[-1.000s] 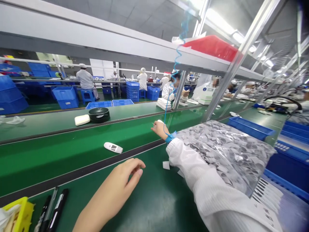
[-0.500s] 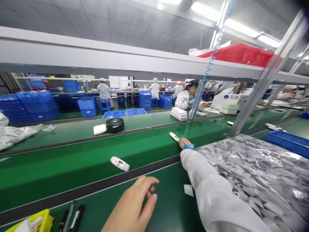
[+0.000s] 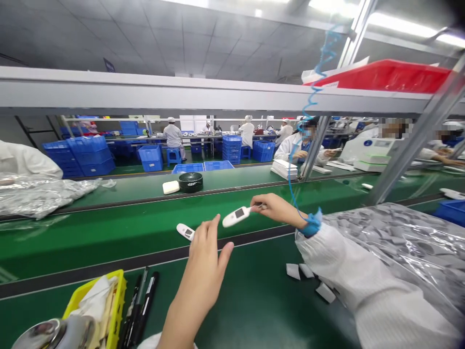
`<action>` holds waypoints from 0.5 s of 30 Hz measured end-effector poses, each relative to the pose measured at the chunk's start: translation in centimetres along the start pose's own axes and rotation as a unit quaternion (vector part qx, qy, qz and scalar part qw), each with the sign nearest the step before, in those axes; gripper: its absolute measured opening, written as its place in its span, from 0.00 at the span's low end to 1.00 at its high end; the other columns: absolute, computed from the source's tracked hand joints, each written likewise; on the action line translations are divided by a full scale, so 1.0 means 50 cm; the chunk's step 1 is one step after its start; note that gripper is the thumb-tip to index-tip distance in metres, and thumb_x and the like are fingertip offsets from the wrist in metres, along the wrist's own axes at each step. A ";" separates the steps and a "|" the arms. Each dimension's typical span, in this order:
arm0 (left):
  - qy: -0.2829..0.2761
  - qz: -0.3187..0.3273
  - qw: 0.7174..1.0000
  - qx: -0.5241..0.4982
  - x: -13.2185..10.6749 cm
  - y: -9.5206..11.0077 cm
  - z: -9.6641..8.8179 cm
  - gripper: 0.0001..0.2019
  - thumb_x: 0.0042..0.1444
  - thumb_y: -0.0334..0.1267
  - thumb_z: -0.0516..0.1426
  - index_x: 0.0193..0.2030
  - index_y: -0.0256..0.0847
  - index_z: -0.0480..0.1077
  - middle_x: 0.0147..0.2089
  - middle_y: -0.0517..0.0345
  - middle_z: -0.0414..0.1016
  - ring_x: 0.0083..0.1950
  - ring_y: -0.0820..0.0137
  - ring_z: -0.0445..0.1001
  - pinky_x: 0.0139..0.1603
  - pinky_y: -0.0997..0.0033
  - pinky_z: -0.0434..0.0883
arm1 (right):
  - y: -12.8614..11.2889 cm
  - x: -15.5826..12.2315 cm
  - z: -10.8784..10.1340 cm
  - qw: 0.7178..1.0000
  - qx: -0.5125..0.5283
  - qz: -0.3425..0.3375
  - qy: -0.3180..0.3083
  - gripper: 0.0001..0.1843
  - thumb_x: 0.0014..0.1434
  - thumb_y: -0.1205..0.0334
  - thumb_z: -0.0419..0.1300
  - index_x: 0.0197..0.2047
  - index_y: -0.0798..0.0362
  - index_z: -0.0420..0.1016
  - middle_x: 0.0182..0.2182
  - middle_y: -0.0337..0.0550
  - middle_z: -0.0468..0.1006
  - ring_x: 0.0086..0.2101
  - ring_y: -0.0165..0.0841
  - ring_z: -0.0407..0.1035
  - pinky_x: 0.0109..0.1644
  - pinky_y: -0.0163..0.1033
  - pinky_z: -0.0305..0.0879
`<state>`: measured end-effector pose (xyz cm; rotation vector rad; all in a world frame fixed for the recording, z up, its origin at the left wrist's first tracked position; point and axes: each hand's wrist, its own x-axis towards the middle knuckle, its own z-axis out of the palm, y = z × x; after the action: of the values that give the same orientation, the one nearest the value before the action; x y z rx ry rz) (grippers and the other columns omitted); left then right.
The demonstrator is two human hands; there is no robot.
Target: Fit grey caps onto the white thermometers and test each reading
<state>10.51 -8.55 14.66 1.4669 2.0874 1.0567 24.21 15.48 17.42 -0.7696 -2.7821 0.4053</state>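
Observation:
In the head view my right hand (image 3: 274, 208), with a blue wrist strap, pinches the narrow end of a white handheld device (image 3: 232, 217) with a dark screen. The device hangs just above the green belt (image 3: 145, 232). My left hand (image 3: 205, 257) holds nothing; its fingers point forward and its thumb is apart. A second white device (image 3: 184, 230) of the same shape lies on the belt, its near end partly behind my left fingers.
Right: a clear plastic bag (image 3: 395, 242) of grey curved pieces, with loose pieces (image 3: 293, 271) beside it. Front left: a yellow basket (image 3: 118, 300), black pens (image 3: 147, 300) and a round metal-topped object (image 3: 47, 334). Beyond the belt: a black round fan-like part (image 3: 191, 182). A coiled blue cord (image 3: 290, 179) reaches my strap.
My right hand has picked up a white device and drawn it back towards my left hand. My left hand has reached forward to the belt. The view has shifted, showing more of the yellow basket.

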 end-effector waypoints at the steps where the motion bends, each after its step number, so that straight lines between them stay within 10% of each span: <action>1: 0.008 0.004 1.000 -0.004 0.003 -0.005 0.001 0.31 0.71 0.48 0.46 0.77 0.44 0.47 0.77 0.44 0.50 0.78 0.52 0.47 0.74 0.44 0.53 | -0.034 -0.020 -0.013 0.999 0.013 -0.037 -0.008 0.08 0.67 0.60 0.61 0.39 0.55 0.77 0.32 0.41 0.79 0.33 0.31 0.71 0.38 0.36 0.64; 8: -0.138 0.064 0.953 -0.262 -0.018 0.029 -0.010 0.14 0.65 0.49 0.58 0.50 0.43 0.70 0.40 0.58 0.74 0.42 0.65 0.74 0.45 0.66 0.68 | -0.168 -0.165 -0.047 0.958 0.222 -0.139 0.120 0.15 0.68 0.49 0.58 0.39 0.52 0.74 0.30 0.41 0.73 0.27 0.29 0.64 0.28 0.34 0.59; 15: -0.023 0.023 0.891 -0.454 -0.051 0.068 0.004 0.18 0.62 0.48 0.62 0.51 0.41 0.63 0.30 0.65 0.73 0.25 0.77 0.66 0.29 0.76 0.62 | -0.182 -0.223 0.004 0.848 0.456 -0.102 0.249 0.09 0.70 0.56 0.59 0.52 0.43 0.66 0.37 0.37 0.76 0.20 0.22 0.54 0.21 0.30 0.54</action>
<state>13.77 -10.23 16.82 1.0171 1.1922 1.6694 29.24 2.02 18.56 -0.2664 -1.8161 1.1601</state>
